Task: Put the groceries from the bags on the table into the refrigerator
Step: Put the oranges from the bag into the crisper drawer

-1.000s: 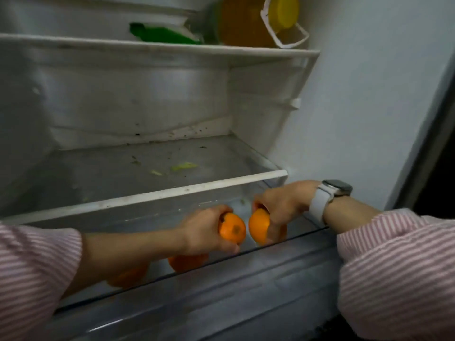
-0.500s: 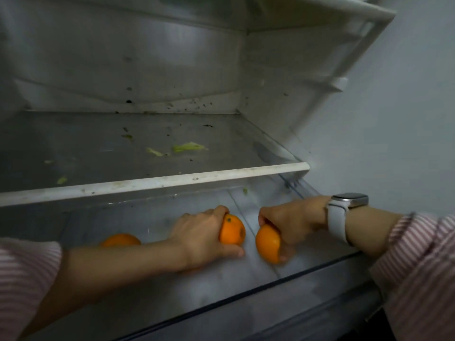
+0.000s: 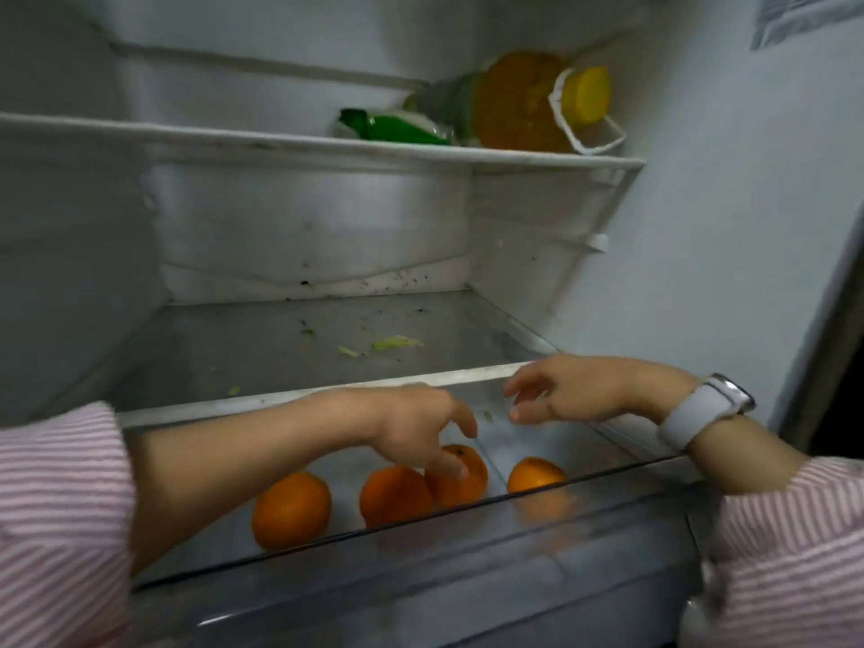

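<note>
The left hand (image 3: 416,430) reaches into the lowest compartment of the open refrigerator (image 3: 701,282), its fingers loosely spread and pointing down; the fingertips (image 3: 456,470) lie against the top of one orange (image 3: 467,479) without closing round it. The right hand (image 3: 575,390) hangs just to the right and a little farther in, fingers relaxed and slightly curled, holding nothing, above the floor of the same compartment. A white smartwatch (image 3: 701,413) sits on the right wrist, and both arms wear pink-and-white striped sleeves (image 3: 61,516).

Four oranges lie on the clear bottom of this compartment, behind its transparent front edge. The touched one rests against a second orange (image 3: 395,495) on its left. A third orange (image 3: 291,509) sits farther left, apart from that pair. A fourth orange (image 3: 535,474) sits alone to the right, below the right hand.

Above the hands runs the glass shelf (image 3: 280,404) with a white front strip; a few green leaf scraps (image 3: 397,342) and dark specks lie on it. Higher up, the top shelf (image 3: 234,140) carries a green-and-white packet (image 3: 392,128) lying flat and, just right of it at the far right corner, a large bottle of orange liquid (image 3: 519,105) on its side with a yellow cap (image 3: 586,93) and a white handle.
</note>
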The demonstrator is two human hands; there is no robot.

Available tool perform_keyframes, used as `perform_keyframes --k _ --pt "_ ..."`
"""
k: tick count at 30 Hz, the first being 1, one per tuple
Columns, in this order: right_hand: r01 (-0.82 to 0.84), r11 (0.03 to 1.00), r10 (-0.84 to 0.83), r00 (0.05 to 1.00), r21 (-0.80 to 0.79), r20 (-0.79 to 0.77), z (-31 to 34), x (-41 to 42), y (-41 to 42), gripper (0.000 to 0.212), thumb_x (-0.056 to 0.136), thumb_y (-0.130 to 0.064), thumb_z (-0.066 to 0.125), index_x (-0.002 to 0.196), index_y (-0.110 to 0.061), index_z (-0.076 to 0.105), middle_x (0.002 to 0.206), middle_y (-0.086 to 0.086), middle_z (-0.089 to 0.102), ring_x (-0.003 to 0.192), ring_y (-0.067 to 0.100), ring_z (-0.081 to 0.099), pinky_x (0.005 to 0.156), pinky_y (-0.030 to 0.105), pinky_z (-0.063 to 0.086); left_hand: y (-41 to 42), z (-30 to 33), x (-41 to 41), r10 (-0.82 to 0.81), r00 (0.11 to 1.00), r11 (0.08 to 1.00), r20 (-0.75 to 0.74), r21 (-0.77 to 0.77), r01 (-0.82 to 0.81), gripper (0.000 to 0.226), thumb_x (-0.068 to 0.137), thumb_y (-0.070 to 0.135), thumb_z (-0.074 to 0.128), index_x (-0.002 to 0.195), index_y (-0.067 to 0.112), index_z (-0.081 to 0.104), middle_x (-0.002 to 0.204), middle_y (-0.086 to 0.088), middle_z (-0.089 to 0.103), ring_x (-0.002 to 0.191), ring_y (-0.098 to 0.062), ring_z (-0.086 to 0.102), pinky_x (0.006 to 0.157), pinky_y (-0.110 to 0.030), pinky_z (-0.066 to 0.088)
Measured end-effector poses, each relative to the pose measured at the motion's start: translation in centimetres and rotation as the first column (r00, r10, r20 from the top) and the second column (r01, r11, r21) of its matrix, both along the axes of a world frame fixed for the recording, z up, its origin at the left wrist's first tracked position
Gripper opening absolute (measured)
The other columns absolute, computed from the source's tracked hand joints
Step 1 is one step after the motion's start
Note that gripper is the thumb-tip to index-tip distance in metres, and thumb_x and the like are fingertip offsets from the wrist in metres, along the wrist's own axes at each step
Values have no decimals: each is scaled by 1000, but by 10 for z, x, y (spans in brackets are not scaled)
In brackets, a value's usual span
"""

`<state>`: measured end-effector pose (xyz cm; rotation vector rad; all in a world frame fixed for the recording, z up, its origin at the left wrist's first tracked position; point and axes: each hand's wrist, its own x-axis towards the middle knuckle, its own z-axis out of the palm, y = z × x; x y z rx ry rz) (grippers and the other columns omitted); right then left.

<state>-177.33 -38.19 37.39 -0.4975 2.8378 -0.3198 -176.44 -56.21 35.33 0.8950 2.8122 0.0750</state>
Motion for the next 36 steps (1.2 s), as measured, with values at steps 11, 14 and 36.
perform_keyframes --k 11,14,36 --pt "-257 895 -82 709 -365 -700 -8 87 -31 26 90 -19 50 114 -13 61 118 5 63 112 22 54 95 28 36 -40 29 105 381 635 923 -672 241 -299 36 91 40 47 122 23 53 127 -2 56 115 -28 52 87 -36 42" --pt "-423 791 -97 627 -442 -773 -27 124 -49 28 87 -20 47 104 -8 64 108 10 66 104 28 58 89 24 34 -45 4 163 506 426 862 -750 435 -260 36 86 38 46 107 15 64 105 -7 65 95 -32 62 79 -38 45" --pt "-840 361 876 454 -406 -160 -355 584 -217 35 88 -22 43 118 -8 56 123 14 54 117 31 47 99 42 39 -78 -346 799 845 -521 -450 -124 363 -816 45 84 29 60 126 14 52 134 -11 50 125 -30 45 102 -50 37"
